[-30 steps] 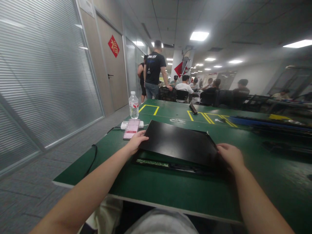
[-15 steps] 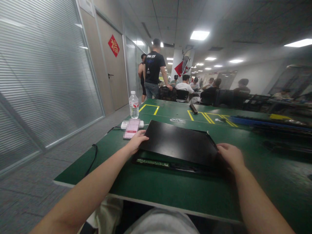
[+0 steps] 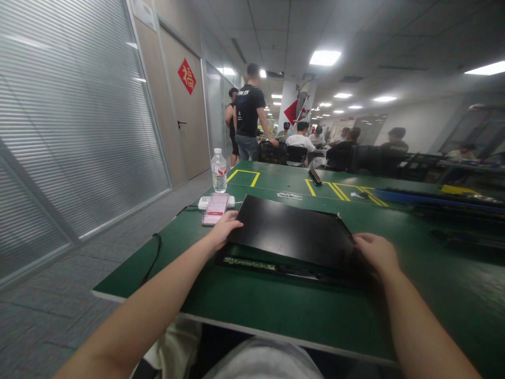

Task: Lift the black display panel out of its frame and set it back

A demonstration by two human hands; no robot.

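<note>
Both hands are on the flat black panel (image 3: 294,231), a smooth, matte rectangular sheet lying tilted over a dark tray near the front edge of the green table (image 3: 276,310), its near edge raised enough to show a narrow green circuit strip (image 3: 248,263) underneath; the left hand (image 3: 224,230) curls its fingers over the panel's near left corner, gripping the edge, and the right hand (image 3: 376,252) is closed round the near right corner, fingertips hidden under the dark rim, so how far they wrap I cannot tell; the tabletop is a dull green mat with a pale edge band and yellow tape lines (image 3: 335,189) marking boxes toward the far edge; just beyond the left hand lies a pink phone (image 3: 216,207) against a small white box, and past that, close to the left edge, stands a clear plastic water bottle (image 3: 219,171) with a white cap; a black cable (image 3: 153,252) droops over the left edge; a long blue tray (image 3: 418,196) runs along the far right side; beyond the table a person in a black T-shirt (image 3: 250,118) stands by seated people at other tables
</note>
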